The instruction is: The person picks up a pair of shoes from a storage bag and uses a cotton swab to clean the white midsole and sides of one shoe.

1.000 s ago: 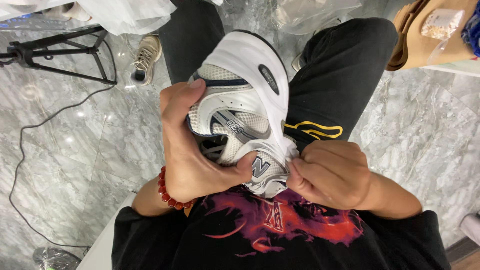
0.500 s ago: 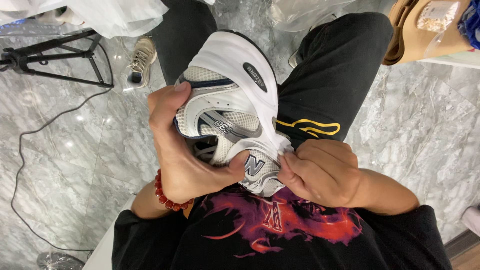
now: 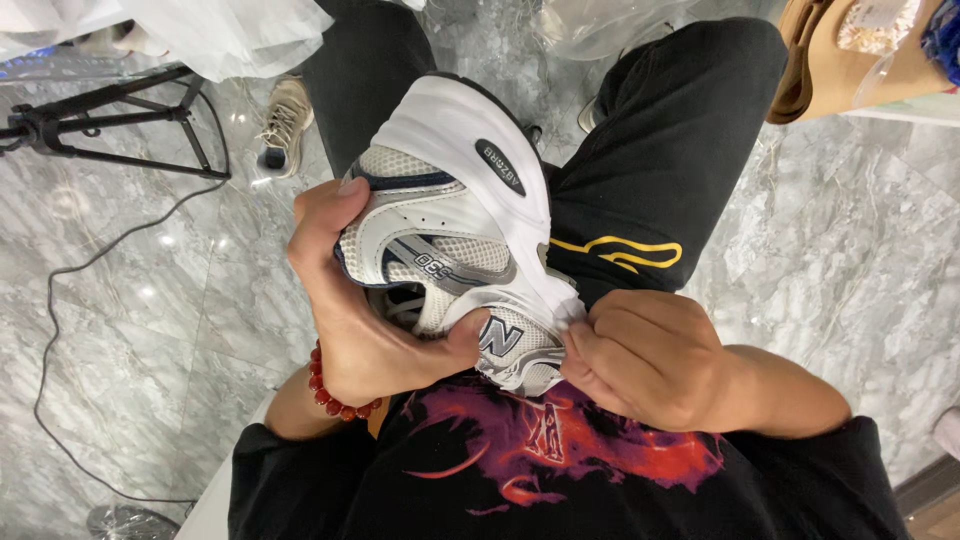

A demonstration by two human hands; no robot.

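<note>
A white and grey mesh sneaker (image 3: 455, 210) with navy trim lies on its side above my lap, its thick white sole turned to the right. My left hand (image 3: 355, 310) wraps the shoe's collar, thumb pressed on the side panel, fingertips over the heel. A red bead bracelet (image 3: 330, 390) circles that wrist. My right hand (image 3: 650, 360) is closed as a fist against the front edge of the sole, pinching it between thumb and fingers. Grey laces show inside the shoe's opening.
My black trousers (image 3: 660, 150) with a yellow mark lie under the shoe. On the grey marble floor are a black tripod (image 3: 110, 110), a cable (image 3: 60, 300), a beige shoe (image 3: 282, 120) and clear plastic bags. A brown cardboard box (image 3: 850, 70) sits top right.
Both hands and the sneaker have drifted slightly left and down, and the shoe has tilted a little. The grips are unchanged.
</note>
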